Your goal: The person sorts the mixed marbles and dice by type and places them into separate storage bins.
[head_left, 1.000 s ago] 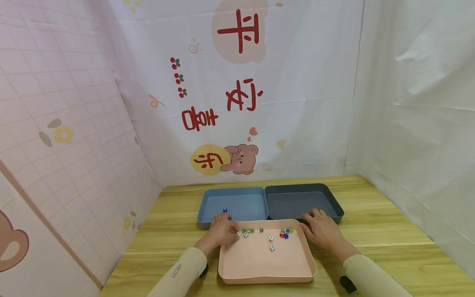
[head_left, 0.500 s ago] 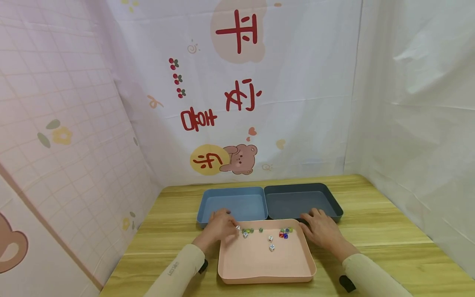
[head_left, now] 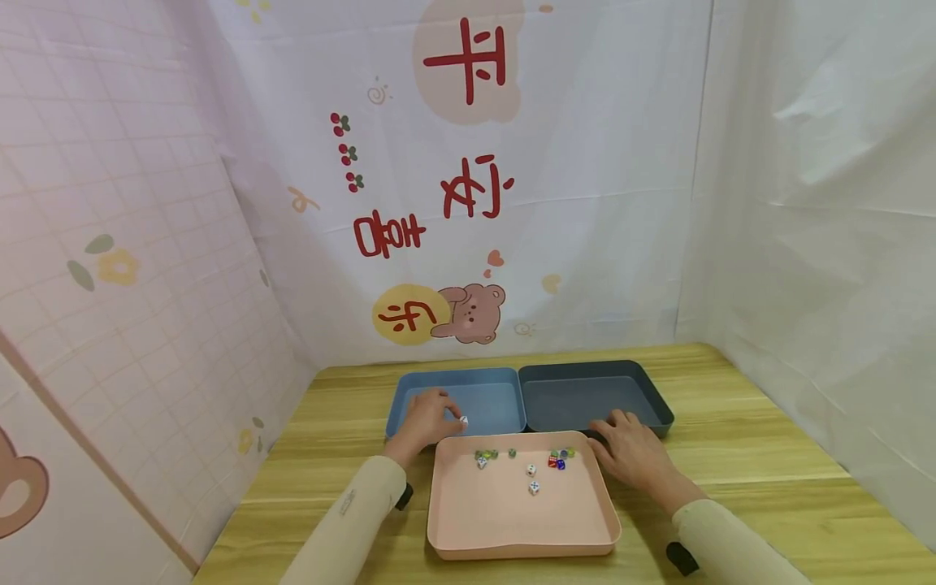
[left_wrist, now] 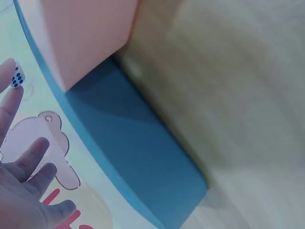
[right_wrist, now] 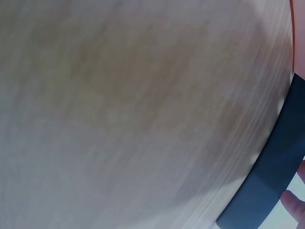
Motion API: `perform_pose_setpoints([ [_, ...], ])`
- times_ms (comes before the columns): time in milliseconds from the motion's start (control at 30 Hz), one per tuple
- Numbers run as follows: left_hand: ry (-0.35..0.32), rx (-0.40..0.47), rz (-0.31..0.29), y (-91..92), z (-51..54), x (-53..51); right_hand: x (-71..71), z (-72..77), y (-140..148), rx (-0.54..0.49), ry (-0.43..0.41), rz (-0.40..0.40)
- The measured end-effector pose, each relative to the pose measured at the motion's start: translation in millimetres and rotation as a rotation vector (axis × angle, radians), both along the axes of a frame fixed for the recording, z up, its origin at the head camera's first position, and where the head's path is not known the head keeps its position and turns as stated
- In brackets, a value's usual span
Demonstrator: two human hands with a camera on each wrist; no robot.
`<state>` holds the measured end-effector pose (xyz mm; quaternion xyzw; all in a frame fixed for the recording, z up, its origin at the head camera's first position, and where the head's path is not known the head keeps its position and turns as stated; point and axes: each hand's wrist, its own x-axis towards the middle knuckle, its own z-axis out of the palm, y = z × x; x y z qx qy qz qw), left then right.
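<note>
Fingers [left_wrist: 9, 109] of the left hand [head_left: 427, 418] pinch a white die [head_left: 464, 421] over the blue tray [head_left: 488, 398], near its six o'clock side. The right hand [head_left: 631, 451] has its fingers loose and apart, by the pink tray [head_left: 512, 522] at two o'clock. More dice [head_left: 534, 488] lie in the pink tray, mostly toward twelve. Blue sits at its eleven; the dark tray [head_left: 585, 398] at one.

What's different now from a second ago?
The left hand has moved forward, carrying a white die from the pink tray's far left corner to over the blue tray; thumb and finger pinch it, not yet let go. The right hand stays at the dark tray's near edge; the other dice haven't visibly moved.
</note>
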<state>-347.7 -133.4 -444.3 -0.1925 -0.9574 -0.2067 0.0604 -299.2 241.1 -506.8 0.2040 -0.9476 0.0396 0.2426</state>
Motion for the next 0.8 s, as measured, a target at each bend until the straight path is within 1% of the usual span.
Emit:
perform_pose_setpoints([
  [67, 0.006, -0.015, 0.027, 1.4, 2.9, -5.8, 0.1, 0.3, 0, -0.001, -0.003, 0.001],
  [167, -0.006, -0.018, 0.065, 2.8, 5.6, -13.7, -0.3, -0.4, 0, -0.004, -0.006, 0.004],
  [300, -0.016, -0.015, 0.096, 3.4, 6.9, -21.0, -1.3, -1.8, 1, -0.009, -0.010, 0.003],
  [500, -0.011, -0.021, 0.129, 3.3, 6.7, -27.9, -1.5, -3.1, 1, -0.013, 0.002, 0.006],
  [633, -0.005, -0.014, 0.142, 2.2, 3.6, -31.6, -1.6, -3.6, 1, -0.010, 0.008, 0.004],
  [800, 0.003, -0.018, 0.164, 0.1, -0.6, -35.1, -2.4, -2.6, 1, -0.012, -0.005, -0.002],
])
